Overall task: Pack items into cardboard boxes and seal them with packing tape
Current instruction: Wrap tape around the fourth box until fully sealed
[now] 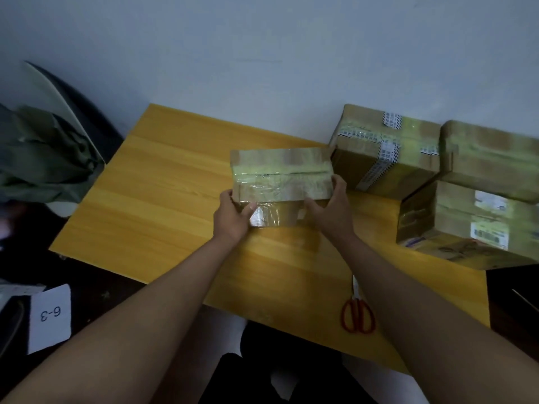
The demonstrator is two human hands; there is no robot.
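A small cardboard box (281, 176), closed and covered with strips of clear packing tape, sits near the middle of the yellow wooden table (163, 188). My left hand (232, 215) grips its near left corner, thumb on the front face. My right hand (329, 205) holds its near right corner, fingers wrapped up the right side. Both hands hold the box at once. No tape roll is in view.
Three taped cardboard boxes are stacked at the table's back right: one (385, 150) against the wall, one (493, 158) on top, one (463, 225) below. Red-handled scissors (358, 312) lie near the front edge. A green cloth (43, 158) drapes a chair at left. A paper labelled 6-3 (49, 316) lies lower left.
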